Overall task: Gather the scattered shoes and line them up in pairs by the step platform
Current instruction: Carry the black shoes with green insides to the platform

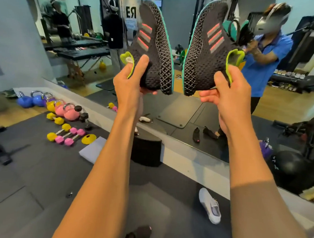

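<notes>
I hold a pair of black knit shoes with pink stripes and lime heel tabs up in front of a wall mirror, toes pointing up, soles facing each other. My left hand (131, 81) grips the heel of the left shoe (152, 46). My right hand (225, 91) grips the heel of the right shoe (206, 49). A white shoe (210, 204) lies on the dark floor mat near the mirror base. Another dark shoe (138, 234) shows at the bottom edge. A black block (146, 150), perhaps the step platform, stands against the mirror ledge.
Kettlebells (66, 111) and coloured dumbbells (65, 134) sit on the floor at the left by the mirror, beside a yellow cone (88, 138) and a pale pad (92, 149). A black ball (290, 168) lies at the right. The mirror reflects me and other people.
</notes>
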{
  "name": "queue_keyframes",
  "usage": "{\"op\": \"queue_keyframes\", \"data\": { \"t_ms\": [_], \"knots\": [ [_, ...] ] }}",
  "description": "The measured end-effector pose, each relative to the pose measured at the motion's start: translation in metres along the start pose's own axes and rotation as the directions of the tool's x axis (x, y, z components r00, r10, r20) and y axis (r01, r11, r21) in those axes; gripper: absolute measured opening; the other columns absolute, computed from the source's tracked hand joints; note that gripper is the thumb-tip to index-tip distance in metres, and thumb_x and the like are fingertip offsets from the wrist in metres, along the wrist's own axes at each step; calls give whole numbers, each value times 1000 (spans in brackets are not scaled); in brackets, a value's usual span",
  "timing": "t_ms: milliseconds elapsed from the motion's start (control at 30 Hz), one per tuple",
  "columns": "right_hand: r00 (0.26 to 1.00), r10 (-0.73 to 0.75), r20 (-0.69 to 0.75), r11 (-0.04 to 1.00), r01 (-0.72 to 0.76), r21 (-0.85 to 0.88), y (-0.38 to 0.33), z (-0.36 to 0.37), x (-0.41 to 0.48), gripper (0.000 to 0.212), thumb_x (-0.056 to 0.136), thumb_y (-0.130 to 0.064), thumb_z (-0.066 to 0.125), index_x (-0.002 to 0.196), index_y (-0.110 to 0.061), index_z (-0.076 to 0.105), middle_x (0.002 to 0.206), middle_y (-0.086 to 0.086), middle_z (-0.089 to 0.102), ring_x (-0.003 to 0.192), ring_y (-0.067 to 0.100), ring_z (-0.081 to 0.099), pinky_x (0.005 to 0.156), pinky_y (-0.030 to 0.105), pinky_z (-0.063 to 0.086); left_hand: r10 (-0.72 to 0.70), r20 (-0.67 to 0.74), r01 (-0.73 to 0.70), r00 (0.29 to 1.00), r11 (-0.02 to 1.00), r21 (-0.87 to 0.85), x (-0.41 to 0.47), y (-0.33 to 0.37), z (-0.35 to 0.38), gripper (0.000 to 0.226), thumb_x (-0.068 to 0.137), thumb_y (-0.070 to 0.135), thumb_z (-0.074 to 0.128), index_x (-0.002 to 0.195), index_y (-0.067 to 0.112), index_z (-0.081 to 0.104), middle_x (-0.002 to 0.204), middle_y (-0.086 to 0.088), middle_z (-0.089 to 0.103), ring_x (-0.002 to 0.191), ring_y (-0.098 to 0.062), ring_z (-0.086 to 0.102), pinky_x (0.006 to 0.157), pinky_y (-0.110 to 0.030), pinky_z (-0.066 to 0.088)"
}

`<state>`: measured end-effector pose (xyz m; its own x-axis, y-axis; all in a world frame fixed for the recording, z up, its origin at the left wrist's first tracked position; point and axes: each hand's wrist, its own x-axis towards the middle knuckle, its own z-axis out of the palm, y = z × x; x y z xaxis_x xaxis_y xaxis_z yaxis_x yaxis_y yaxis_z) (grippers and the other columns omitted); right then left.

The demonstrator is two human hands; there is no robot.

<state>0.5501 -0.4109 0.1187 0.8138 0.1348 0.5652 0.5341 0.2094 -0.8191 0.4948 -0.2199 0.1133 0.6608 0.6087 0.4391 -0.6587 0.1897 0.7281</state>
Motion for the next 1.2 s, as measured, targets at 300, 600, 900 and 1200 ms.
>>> {"op": "queue_keyframes", "data": {
  "t_ms": [300, 600, 900, 1200],
  "knots": [
    [970, 198, 142, 867, -241, 436, 6, 14, -59, 14, 98, -12, 48, 107, -21, 54, 70, -6, 57, 48, 13, 57, 44, 22, 47, -231, -81, 183, 970, 903, -388, -52, 7, -48, 44, 81, 23, 68, 117, 1, 58, 121, -25, 57, 108, -36, 57, 99, -53, 44],
    [894, 342, 288, 717, -447, 536, 11, 15, -98, 46, 82, -21, 58, 127, -18, 48, 80, 1, 65, 50, 11, 53, 40, 20, 43, -281, -3, 228, 960, 785, -576, -92, 9, -72, 40, 86, 41, 60, 112, 13, 71, 118, -11, 67, 110, -31, 62, 94, -49, 49],
    [872, 316, 373, 820, -449, 355, -11, 8, -112, 37, 93, -10, 53, 129, -9, 44, 76, 0, 60, 46, 15, 52, 43, 25, 46, -122, -306, 21, 944, 950, -312, -125, 57, -56, 14, 86, 17, 65, 80, 9, 75, 95, -15, 72, 89, -29, 69, 79, -46, 56],
    [807, 243, 538, 958, -286, -2, -36, 18, -163, 20, 94, -13, 58, 113, -17, 59, 58, 5, 60, 42, 22, 59, 44, 31, 52, 471, -320, -52, 822, 622, 781, -229, 133, -75, 56, 78, 33, 75, 48, 17, 31, 50, 8, 25, 52, -7, 22, 47, -22, 18]
  ]
}}
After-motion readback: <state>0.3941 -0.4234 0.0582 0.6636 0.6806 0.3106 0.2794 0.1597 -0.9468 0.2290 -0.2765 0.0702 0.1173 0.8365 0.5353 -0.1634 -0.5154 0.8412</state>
